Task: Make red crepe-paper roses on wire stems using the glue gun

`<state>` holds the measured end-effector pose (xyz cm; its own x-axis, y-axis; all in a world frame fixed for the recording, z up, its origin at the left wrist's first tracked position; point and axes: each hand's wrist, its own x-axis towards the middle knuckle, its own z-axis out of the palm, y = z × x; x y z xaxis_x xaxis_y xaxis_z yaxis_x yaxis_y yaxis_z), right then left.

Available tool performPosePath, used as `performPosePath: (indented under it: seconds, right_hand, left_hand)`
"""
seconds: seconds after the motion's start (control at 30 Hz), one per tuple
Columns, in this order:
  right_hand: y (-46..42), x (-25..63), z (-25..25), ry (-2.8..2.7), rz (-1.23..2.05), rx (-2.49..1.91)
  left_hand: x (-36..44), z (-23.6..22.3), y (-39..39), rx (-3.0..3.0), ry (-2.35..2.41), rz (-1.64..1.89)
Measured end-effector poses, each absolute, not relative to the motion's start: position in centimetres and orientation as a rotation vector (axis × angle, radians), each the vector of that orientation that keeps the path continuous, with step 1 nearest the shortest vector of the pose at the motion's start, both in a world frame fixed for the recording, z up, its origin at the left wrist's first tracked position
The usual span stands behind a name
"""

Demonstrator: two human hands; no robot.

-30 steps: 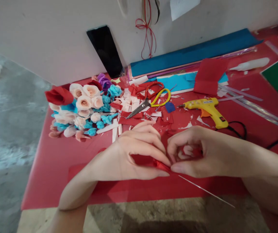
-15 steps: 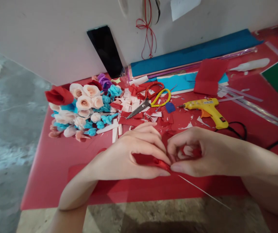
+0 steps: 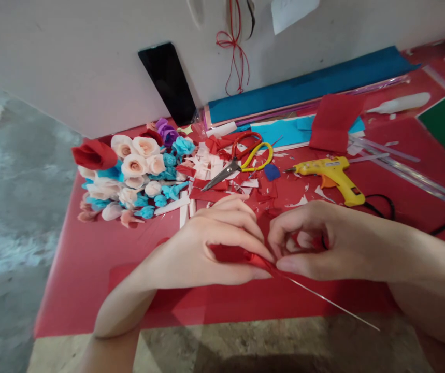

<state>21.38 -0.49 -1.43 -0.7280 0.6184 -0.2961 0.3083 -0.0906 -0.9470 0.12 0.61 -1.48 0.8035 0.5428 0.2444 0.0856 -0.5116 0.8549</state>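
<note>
Between thumb and fingers, my left hand point(image 3: 218, 235) pinches a small piece of red crepe paper point(image 3: 254, 260). A thin pale wire point(image 3: 334, 304) sticks out from the paper's end and slopes down to the right, past the table's front edge. My right hand point(image 3: 319, 241) is closed in a pinch where the paper meets the wire, its fingertips touching those of my left. The exact grip there is partly hidden. Beyond the hands lie scissors point(image 3: 228, 173) with one red and one yellow handle, and a yellow hot glue gun point(image 3: 329, 168).
Crepe paper flowers point(image 3: 134, 166) crowd the red table's point(image 3: 78, 280) left side. Paper scraps point(image 3: 210, 160) surround the scissors. A phone point(image 3: 170, 83) leans against the wall. Behind are blue paper point(image 3: 303, 85), a red sheet point(image 3: 334, 122), clear glue sticks point(image 3: 412, 171) and a white bottle point(image 3: 401, 103).
The wire's free end has shifted slightly to the right and up. Both hands keep their pinch at nearly the same spot, my right hand turned a little.
</note>
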Motion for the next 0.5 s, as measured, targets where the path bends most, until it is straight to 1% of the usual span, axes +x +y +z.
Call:
performPosePath:
  seconds: [0.5]
  right_hand:
    - [-0.47,21.23,-1.19,-1.913,1.901,-1.062]
  left_hand:
    - [0.2,-1.67,0.51,2.035,0.522,0.695]
